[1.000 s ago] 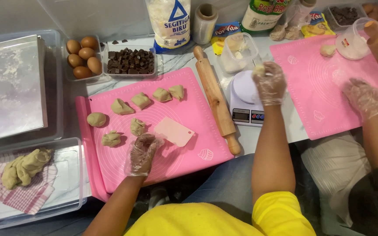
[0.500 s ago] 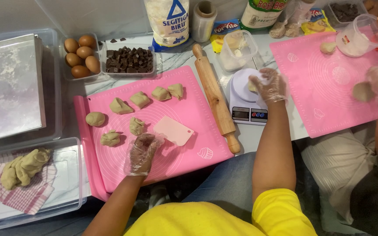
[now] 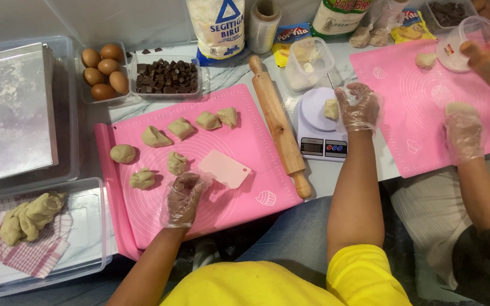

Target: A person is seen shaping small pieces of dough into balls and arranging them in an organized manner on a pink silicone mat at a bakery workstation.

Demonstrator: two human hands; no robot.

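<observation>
One dough lump (image 3: pixel 330 109), roundish, beside right-hand fingers (image 3: pixel 351 102).

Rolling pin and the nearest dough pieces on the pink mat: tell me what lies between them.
Head view: only bare pink mat between the rolling pin and the nearest dough piece.

Mat (image 3: pixel 256 187): centre, before the person.
Dough pieces (image 3: pixel 181 128): on the mat, 10 to 12 o'clock.
Scraper (image 3: pixel 224 169): mat's middle, at 2 o'clock from the left hand (image 3: pixel 181 199).
Rolling pin (image 3: pixel 279 124): along the mat's 3 o'clock edge.
Scale (image 3: pixel 320 126): 3 o'clock of the pin, under the right hand (image 3: pixel 358 107).
Eggs (image 3: pixel 104 71): behind the mat, 11 o'clock.
</observation>
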